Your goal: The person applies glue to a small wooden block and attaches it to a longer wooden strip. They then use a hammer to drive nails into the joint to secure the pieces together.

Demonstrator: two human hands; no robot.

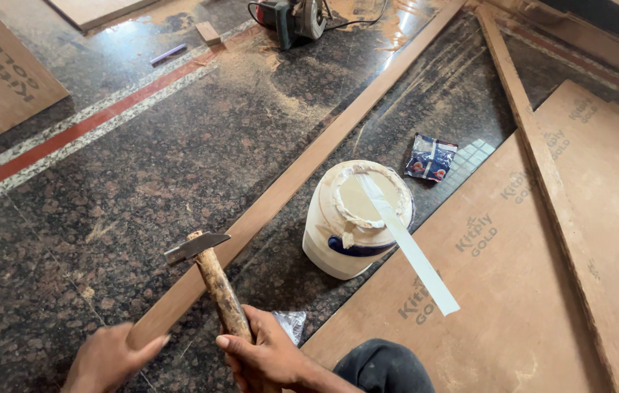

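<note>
Right hand (266,356), bottom centre, grips the hammer (211,280) low on its wooden handle; head-heavy, best held near the handle end. Left hand (109,358), bottom left, fingers flat, presses the long wooden strip (302,171), which is stiff and light, lying diagonally on the floor (105,218) beside a white glue tub (357,218).

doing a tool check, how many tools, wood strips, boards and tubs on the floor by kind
hammer: 1, in the right hand
saw: 1
strips: 2, left hand on one
boards: 3
tub: 1
total: 8
</note>
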